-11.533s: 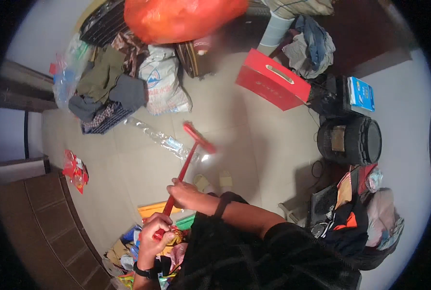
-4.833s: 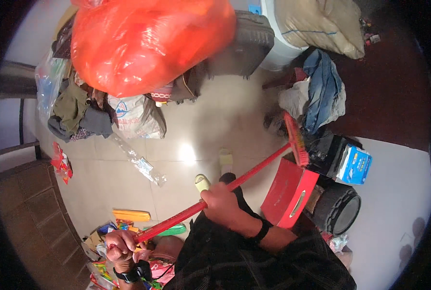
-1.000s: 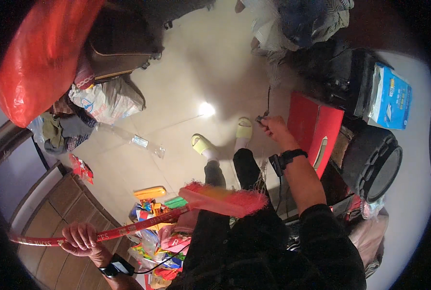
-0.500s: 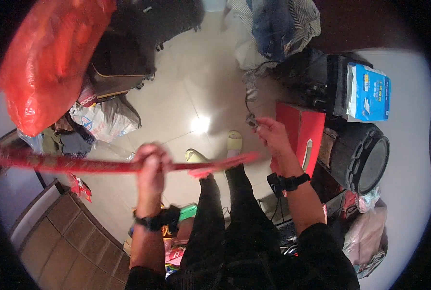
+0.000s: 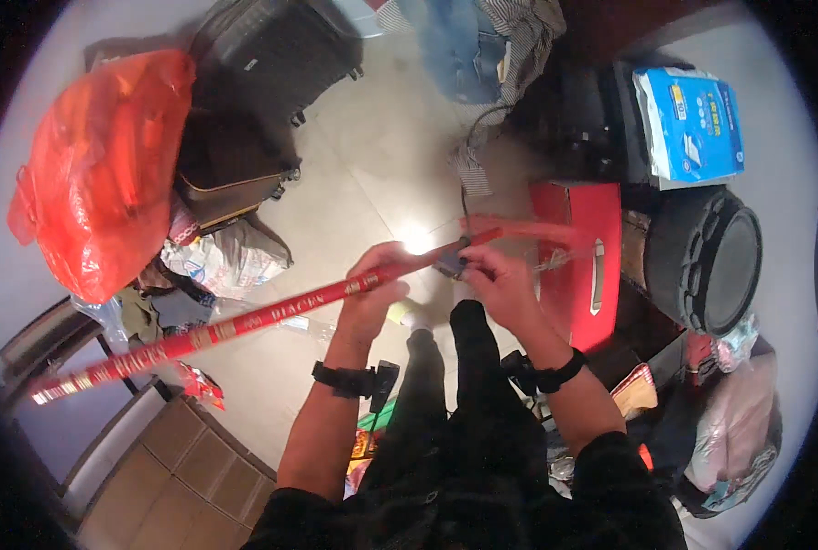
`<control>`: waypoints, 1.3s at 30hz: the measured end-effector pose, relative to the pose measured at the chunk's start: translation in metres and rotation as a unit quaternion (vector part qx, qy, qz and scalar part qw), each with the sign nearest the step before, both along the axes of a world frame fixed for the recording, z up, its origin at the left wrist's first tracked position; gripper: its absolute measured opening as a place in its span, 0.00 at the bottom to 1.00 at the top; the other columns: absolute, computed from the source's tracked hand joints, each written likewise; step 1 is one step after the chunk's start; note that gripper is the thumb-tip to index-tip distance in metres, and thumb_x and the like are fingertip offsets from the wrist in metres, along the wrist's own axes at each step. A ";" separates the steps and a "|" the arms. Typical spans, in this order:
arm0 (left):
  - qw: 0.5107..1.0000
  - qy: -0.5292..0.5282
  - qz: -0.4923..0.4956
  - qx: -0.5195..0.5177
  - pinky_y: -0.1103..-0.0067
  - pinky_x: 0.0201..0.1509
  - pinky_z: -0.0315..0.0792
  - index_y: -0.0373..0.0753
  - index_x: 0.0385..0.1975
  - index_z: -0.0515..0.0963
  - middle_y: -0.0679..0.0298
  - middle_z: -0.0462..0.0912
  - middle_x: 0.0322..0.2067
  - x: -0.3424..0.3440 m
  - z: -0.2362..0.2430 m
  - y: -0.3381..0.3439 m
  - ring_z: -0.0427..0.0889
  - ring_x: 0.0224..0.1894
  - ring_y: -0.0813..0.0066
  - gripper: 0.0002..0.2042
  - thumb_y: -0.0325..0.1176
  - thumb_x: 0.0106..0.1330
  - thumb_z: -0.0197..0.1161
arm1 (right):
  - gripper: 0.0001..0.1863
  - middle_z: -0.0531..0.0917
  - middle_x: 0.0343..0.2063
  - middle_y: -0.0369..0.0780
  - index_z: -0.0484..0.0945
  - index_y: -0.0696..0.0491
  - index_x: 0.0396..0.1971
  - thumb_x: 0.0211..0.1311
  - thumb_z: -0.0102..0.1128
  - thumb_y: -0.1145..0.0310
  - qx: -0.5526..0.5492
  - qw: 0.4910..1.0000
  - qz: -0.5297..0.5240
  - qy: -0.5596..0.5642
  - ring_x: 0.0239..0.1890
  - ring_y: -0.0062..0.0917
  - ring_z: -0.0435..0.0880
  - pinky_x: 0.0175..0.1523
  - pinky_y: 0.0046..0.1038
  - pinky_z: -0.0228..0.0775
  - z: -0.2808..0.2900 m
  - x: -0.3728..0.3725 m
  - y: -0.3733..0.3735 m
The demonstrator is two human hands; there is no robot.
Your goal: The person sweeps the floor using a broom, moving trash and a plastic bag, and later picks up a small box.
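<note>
The left hand (image 5: 369, 302) was wrapped around the stick (image 5: 271, 312) of a red broom (image 5: 308, 300), which stuck out on both sides. Its blurry brush end (image 5: 530, 227) was in front of a red box (image 5: 601, 213). The right hand (image 5: 507, 289) pinched a small dark thing (image 5: 451, 266) on a cord (image 5: 465, 203), right by the stick, but I could not tell what it was. A round black tub (image 5: 693, 261) was beside the box

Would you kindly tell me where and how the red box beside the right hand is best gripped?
Probably by the pale handle, from above: it lies lengthwise along the upward-facing side of the red box. The red broom partly overlaps the box in view, so keep clear of it.
</note>
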State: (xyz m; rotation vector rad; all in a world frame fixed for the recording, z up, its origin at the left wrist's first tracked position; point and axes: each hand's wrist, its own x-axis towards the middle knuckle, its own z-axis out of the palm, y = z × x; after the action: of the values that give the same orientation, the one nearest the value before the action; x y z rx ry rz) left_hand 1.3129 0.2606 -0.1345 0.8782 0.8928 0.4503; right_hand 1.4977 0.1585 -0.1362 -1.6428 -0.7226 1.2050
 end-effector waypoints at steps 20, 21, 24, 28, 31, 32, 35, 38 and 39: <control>0.998 0.013 0.051 0.036 0.81 0.47 0.67 0.36 0.38 0.69 0.68 0.70 0.34 0.029 0.023 -0.027 0.70 0.38 0.80 0.10 0.24 0.55 0.53 | 0.04 0.79 0.27 0.43 0.76 0.53 0.30 0.52 0.56 0.75 0.053 0.981 0.100 -0.157 0.30 0.37 0.80 0.34 0.30 0.71 0.023 0.000 0.021; 0.998 0.018 0.043 0.038 0.80 0.48 0.67 0.37 0.38 0.69 0.68 0.70 0.34 0.028 0.024 -0.027 0.69 0.38 0.80 0.10 0.23 0.55 0.52 | 0.04 0.79 0.26 0.43 0.75 0.53 0.28 0.52 0.56 0.76 0.050 0.975 0.101 -0.189 0.30 0.38 0.79 0.34 0.31 0.71 0.024 -0.001 0.021; 0.996 -0.009 0.083 -0.006 0.78 0.49 0.70 0.36 0.38 0.68 0.66 0.70 0.35 0.028 0.026 -0.025 0.70 0.39 0.79 0.11 0.24 0.55 0.52 | 0.03 0.76 0.25 0.42 0.75 0.52 0.27 0.53 0.54 0.72 0.095 0.957 0.133 -0.240 0.30 0.36 0.77 0.36 0.33 0.68 0.026 -0.004 0.023; 0.994 -0.041 0.092 -0.033 0.76 0.48 0.72 0.35 0.39 0.68 0.65 0.70 0.37 0.027 0.036 -0.022 0.72 0.40 0.78 0.11 0.23 0.54 0.51 | 0.01 0.76 0.25 0.40 0.76 0.51 0.25 0.51 0.56 0.71 0.105 0.969 0.131 -0.179 0.30 0.34 0.77 0.41 0.35 0.65 0.034 -0.003 0.023; 0.994 -0.061 0.084 -0.024 0.74 0.48 0.74 0.34 0.39 0.68 0.64 0.71 0.37 0.027 0.038 -0.024 0.72 0.41 0.78 0.12 0.23 0.53 0.51 | 0.01 0.77 0.25 0.38 0.75 0.50 0.24 0.50 0.57 0.71 0.139 0.963 0.131 -0.190 0.29 0.34 0.76 0.46 0.40 0.62 0.028 -0.001 0.025; 0.997 -0.034 0.068 -0.001 0.73 0.47 0.74 0.35 0.40 0.67 0.63 0.72 0.36 0.025 0.036 -0.025 0.74 0.39 0.75 0.14 0.28 0.53 0.54 | 0.01 0.77 0.24 0.38 0.75 0.50 0.24 0.50 0.57 0.71 0.142 0.963 0.131 -0.189 0.28 0.33 0.76 0.48 0.42 0.59 0.029 0.000 0.027; 0.999 0.004 0.040 0.030 0.72 0.46 0.74 0.36 0.41 0.67 0.64 0.72 0.34 0.025 0.036 -0.026 0.75 0.38 0.74 0.17 0.33 0.52 0.58 | 0.01 0.77 0.22 0.38 0.75 0.50 0.22 0.49 0.57 0.71 0.128 0.975 0.101 -0.150 0.26 0.33 0.75 0.51 0.44 0.57 0.032 -0.006 0.030; 0.998 0.024 0.023 0.058 0.74 0.46 0.73 0.36 0.40 0.68 0.65 0.72 0.33 0.024 0.037 -0.026 0.74 0.38 0.75 0.17 0.33 0.51 0.58 | 0.01 0.74 0.18 0.35 0.75 0.55 0.22 0.49 0.58 0.75 0.100 0.988 0.071 -0.094 0.23 0.23 0.72 0.38 0.31 0.58 0.027 -0.004 0.029; 0.996 0.030 0.016 0.077 0.74 0.46 0.72 0.36 0.40 0.68 0.65 0.72 0.32 0.023 0.037 -0.026 0.73 0.38 0.76 0.17 0.33 0.51 0.58 | 0.01 0.73 0.17 0.34 0.75 0.57 0.23 0.49 0.58 0.77 0.093 0.989 0.072 -0.085 0.22 0.17 0.71 0.31 0.25 0.59 0.026 -0.002 0.028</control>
State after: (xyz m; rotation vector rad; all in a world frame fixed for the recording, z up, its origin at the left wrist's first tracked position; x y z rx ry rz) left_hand 1.3357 0.2346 -0.0973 1.0232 0.9374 0.5273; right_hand 1.4960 0.1864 -0.1105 -1.5708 -1.0452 1.0688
